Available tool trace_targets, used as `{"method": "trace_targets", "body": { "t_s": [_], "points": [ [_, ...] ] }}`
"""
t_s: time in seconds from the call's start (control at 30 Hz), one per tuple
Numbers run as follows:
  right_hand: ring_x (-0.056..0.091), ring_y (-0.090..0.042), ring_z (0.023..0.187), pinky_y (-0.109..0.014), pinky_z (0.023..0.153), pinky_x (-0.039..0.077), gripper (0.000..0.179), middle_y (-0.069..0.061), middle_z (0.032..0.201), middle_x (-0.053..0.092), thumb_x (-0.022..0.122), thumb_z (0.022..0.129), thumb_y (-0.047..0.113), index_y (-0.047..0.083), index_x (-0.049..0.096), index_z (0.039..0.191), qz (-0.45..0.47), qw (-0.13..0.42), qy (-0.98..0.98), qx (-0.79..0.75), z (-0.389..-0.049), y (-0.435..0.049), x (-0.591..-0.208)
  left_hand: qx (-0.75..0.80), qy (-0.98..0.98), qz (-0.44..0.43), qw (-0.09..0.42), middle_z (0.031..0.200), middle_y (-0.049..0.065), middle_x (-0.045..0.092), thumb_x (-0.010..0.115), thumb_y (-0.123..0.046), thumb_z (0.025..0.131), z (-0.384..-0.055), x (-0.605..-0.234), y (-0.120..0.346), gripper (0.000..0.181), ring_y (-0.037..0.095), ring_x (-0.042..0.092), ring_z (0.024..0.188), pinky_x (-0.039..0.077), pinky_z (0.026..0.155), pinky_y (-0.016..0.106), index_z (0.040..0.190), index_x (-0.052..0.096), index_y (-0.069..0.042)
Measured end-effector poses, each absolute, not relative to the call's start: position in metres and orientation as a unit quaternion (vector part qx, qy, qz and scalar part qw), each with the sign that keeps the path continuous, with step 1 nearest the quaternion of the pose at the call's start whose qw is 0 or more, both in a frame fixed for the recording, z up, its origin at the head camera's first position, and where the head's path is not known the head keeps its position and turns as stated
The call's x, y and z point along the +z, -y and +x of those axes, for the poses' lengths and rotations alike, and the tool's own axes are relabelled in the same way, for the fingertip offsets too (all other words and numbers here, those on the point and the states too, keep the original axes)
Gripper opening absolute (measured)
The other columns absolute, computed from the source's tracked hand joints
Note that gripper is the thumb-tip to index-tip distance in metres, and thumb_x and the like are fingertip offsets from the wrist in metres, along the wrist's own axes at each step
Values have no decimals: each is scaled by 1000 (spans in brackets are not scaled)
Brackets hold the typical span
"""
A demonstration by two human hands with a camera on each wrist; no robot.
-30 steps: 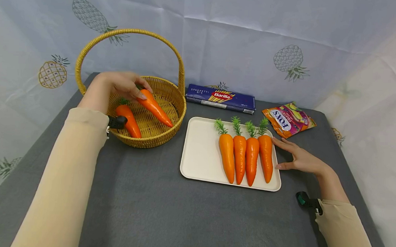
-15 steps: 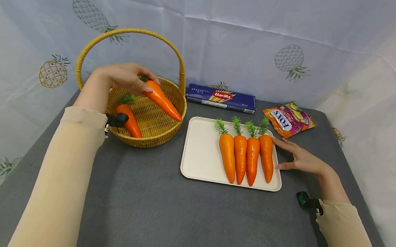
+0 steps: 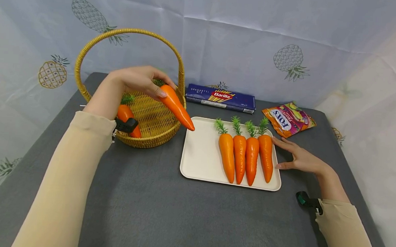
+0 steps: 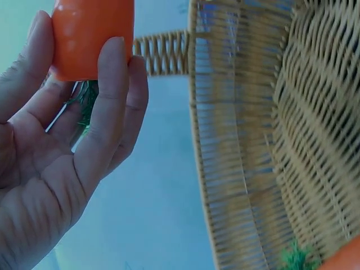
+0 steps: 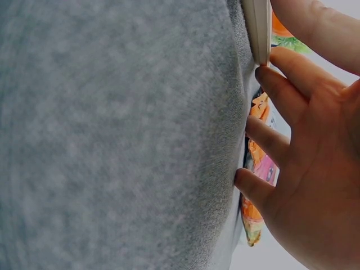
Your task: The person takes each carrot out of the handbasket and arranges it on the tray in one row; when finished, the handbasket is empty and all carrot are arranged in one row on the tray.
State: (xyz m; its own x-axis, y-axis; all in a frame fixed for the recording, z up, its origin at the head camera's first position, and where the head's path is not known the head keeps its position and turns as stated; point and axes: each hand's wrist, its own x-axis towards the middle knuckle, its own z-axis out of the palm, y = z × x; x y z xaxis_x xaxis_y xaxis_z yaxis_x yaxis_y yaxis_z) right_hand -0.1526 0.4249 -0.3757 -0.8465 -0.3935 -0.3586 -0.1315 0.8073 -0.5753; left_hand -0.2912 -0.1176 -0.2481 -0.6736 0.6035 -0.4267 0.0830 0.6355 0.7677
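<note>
My left hand [image 3: 143,81] grips a carrot [image 3: 177,106] near its leafy top, above the right side of a wicker basket [image 3: 157,139]. The carrot's tip points down and right, over the left edge of a cream tray [image 3: 198,149]. Between thumb and fingers in the left wrist view is the carrot's thick end [image 4: 93,39]. Another carrot [image 3: 125,113] lies in the basket, partly behind my wrist. Several carrots [image 3: 239,155] lie side by side on the tray's right half. My right hand [image 3: 300,158] rests at the tray's right edge, fingers extended, touching its rim [image 5: 260,34].
Behind the tray lies a blue spaghetti box [image 3: 220,98]. An orange and purple candy bag [image 3: 289,119] is at the back right. The basket's tall handle [image 3: 132,31] arches over my left hand. Grey cloth [image 3: 193,220] covers the table.
My left hand has lifted the carrot from inside the basket and carried it right, its tip now past the basket rim toward the tray. The right hand stays in place.
</note>
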Motion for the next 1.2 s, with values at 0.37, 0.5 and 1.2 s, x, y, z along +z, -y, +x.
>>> {"method": "trace_targets", "body": {
  "t_s": [0.37,0.5,1.2],
  "points": [
    [3,-53,150,-85,105,9,96,-21,166,14,78,82,35,20,22,159,-141,236,-922,-271,-153,-426,-377,383,-816,247,356,135,14,53,68,-13,93,-276,-251,81,44,23,65,105,60,92,33,135,57,-10],
    [3,-53,151,-85,105,9,95,-20,166,14,77,82,35,20,22,159,-143,236,-922,-272,-154,-426,-377,393,-808,253,360,132,14,55,68,-11,93,-269,-252,70,42,24,66,102,60,93,36,134,58,-9],
    [3,-54,150,-86,104,9,95,-23,165,13,77,82,34,19,22,159,-142,236,-921,-274,-154,-426,-376,370,-798,308,363,126,12,58,69,-3,90,-245,-280,14,39,24,64,101,60,91,39,129,63,-8]
  ]
}}
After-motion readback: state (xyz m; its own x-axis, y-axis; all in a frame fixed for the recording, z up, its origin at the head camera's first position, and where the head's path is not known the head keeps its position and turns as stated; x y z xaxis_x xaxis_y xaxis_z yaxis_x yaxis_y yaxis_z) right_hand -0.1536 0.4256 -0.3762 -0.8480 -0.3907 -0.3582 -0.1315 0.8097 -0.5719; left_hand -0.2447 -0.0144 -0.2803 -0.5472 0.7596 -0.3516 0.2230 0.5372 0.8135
